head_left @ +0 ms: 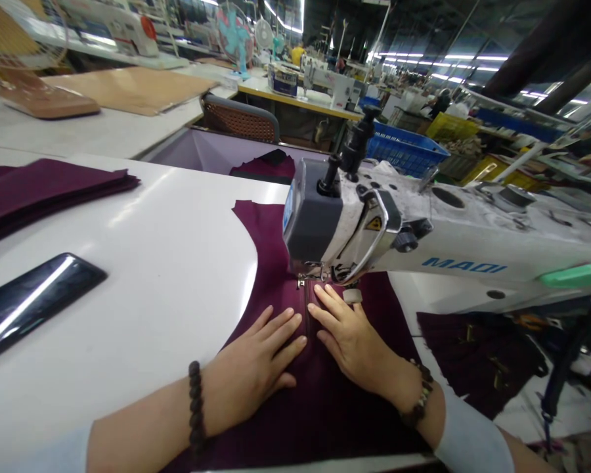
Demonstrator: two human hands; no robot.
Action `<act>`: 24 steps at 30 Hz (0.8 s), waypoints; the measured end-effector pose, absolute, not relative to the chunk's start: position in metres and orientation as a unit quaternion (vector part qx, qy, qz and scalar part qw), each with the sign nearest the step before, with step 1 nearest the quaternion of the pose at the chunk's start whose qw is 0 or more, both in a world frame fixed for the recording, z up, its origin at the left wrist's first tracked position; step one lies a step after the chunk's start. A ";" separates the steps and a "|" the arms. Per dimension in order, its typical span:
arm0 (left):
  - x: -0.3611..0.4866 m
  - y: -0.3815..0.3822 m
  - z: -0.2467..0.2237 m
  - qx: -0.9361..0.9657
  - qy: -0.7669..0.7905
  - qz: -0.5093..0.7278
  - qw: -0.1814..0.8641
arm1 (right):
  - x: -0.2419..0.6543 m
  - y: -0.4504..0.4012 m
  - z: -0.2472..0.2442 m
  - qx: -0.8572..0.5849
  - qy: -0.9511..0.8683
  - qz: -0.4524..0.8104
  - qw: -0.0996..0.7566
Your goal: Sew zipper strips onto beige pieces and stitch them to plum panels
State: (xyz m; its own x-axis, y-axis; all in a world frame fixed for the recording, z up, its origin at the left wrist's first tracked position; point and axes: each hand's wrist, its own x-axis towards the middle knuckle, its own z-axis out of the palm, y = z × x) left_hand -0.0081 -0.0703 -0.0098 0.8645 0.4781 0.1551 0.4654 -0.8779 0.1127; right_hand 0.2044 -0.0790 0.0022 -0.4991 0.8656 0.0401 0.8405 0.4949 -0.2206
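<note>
A dark maroon fabric piece lies on the white table under the head of a sewing machine. A narrow dark strip, perhaps a zipper, runs down the fabric from the presser foot. My left hand rests flat on the cloth left of the strip, its fingers apart. Right of the strip, my right hand lies on the fabric with fingers spread, its fingertips close to the presser foot. Neither hand is closed around anything.
Stacked maroon pieces and a shiny black object lie on the left. More maroon cloth with metallic parts sits at the right. Beyond the machine are a blue crate, a chair and fans.
</note>
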 end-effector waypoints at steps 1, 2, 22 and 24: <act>-0.008 -0.067 -0.011 0.964 0.244 0.092 0.039 | 0.204 -0.077 0.003 -0.493 -0.863 0.082 0.073; -0.008 -0.065 -0.012 0.965 0.242 0.094 0.042 | 0.202 -0.077 0.003 -0.495 -0.863 0.077 0.072; -0.004 -0.059 -0.012 0.962 0.248 0.107 0.035 | 0.197 -0.072 0.002 -0.510 -0.852 0.087 0.079; -0.004 -0.055 -0.011 0.962 0.246 0.111 0.036 | 0.198 -0.069 0.001 -0.509 -0.852 0.086 0.086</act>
State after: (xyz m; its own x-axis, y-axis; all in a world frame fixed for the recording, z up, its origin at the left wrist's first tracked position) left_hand -0.0045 -0.0549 -0.0114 0.8549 0.4806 0.1954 0.4646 -0.8768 0.1237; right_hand 0.1981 -0.0689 0.0012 -0.4665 0.8826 0.0588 0.8528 0.4664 -0.2347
